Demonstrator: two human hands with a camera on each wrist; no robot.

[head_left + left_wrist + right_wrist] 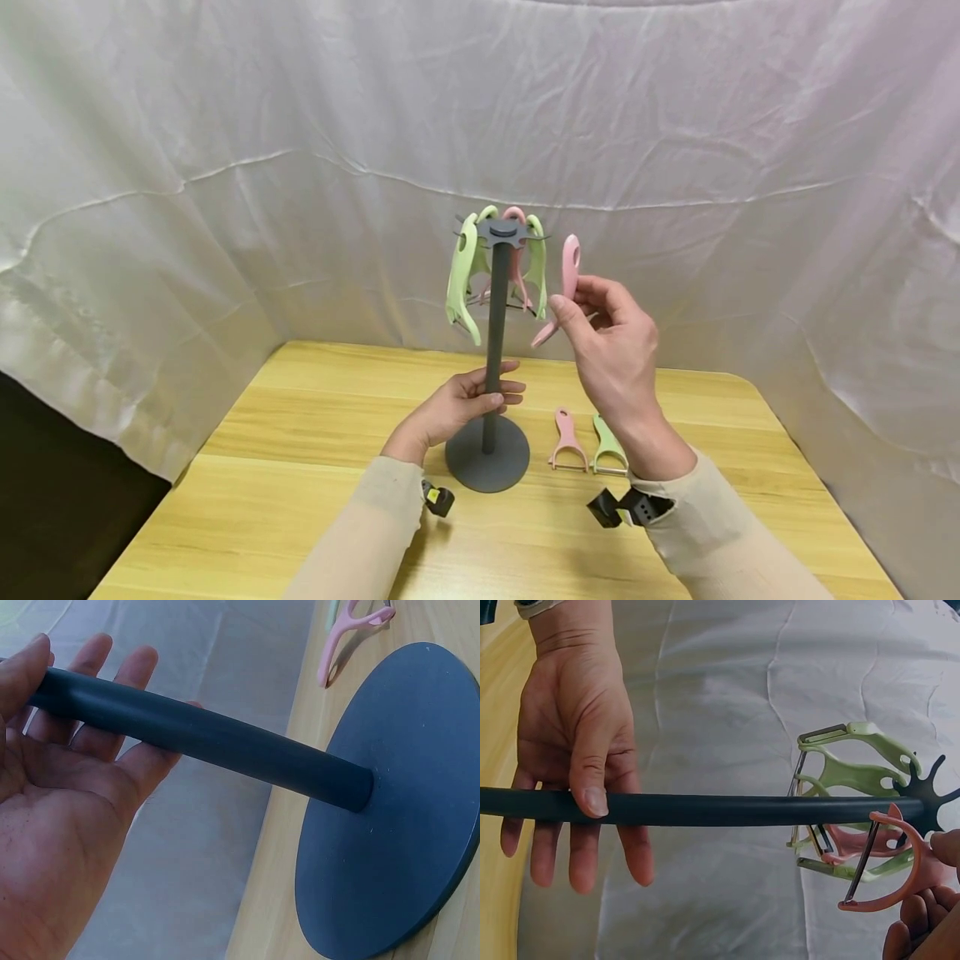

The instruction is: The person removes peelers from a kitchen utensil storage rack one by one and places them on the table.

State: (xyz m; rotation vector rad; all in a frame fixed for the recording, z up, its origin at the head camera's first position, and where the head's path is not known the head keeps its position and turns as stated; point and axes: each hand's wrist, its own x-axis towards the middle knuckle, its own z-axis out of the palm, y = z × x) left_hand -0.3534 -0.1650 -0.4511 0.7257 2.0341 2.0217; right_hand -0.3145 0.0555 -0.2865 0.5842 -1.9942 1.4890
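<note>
While the left hand (456,406) steadies the dark stand (497,333), fingers spread, one pink peeler (570,265), pinched by the right hand's (618,354) thumb and fingers just right of the hooks (935,766), is best offered hole-first to a bare one.

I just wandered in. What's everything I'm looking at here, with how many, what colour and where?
Stand: one, dark grey, upright on the table
Hanging Y-peelers, green: three, around the stand's top
Hanging Y-peeler, pink: one, around the stand's top
Loose Y-peeler, pink: one, on the table
Loose Y-peeler, green: one, on the table
Held Y-peeler, pink: one, in the right grip
Table: one, yellowish wood, beneath
Curtain: pale grey, behind and around
Wrist cameras: two, black
Sleeves: two, beige
Left grip: one, holding the stand
Right grip: one, beside the stand's top
</note>
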